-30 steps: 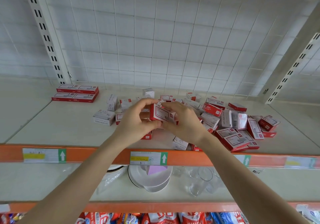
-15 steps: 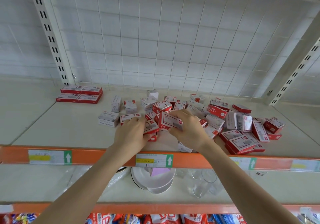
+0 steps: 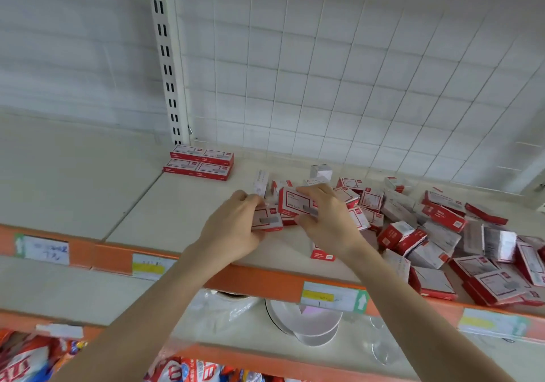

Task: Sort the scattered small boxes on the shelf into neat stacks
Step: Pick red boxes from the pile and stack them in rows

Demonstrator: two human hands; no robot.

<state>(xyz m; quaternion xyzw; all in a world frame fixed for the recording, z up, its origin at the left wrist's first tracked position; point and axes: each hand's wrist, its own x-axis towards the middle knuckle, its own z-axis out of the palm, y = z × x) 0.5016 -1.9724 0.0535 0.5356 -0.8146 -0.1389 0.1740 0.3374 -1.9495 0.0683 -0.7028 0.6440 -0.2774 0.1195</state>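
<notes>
head view: both hands reach over the orange front rail point(image 3: 259, 278) onto the cream shelf board point(image 3: 177, 204). the left hand point(image 3: 233, 229) curls its fingers over a small red-and-white cardboard box point(image 3: 267, 220) and pinches it between thumb and fingers, low over the board. the right hand point(image 3: 330, 222) is clamped on a tilted red-and-white cardboard box point(image 3: 295, 204), fingers along its top edge and thumb at its lower edge, printed face turned toward the camera. the two held boxes sit just beside each other; whether they touch i cannot tell.

at the back left, by the foot of the slotted white upright point(image 3: 168, 71), a tidy block of flat red-and-white boxes point(image 3: 200, 161) lies well apart from the hands. right of the right hand a scattered heap of red-and-white boxes point(image 3: 442, 234) spreads to the frame edge, some flat, some on edge, many overlapping. one loose red box point(image 3: 321, 255) lies near the front edge, under the right wrist. a white wire grid panel point(image 3: 324, 71) backs the shelf.

a white-and-yellow price label with a green arrow point(image 3: 333, 296) sits on the rail. on the shelf below stand stacked white bowls point(image 3: 312, 328) and clear glass tumblers point(image 3: 380, 349); colourful snack packets point(image 3: 191, 372) show at the bottom.
</notes>
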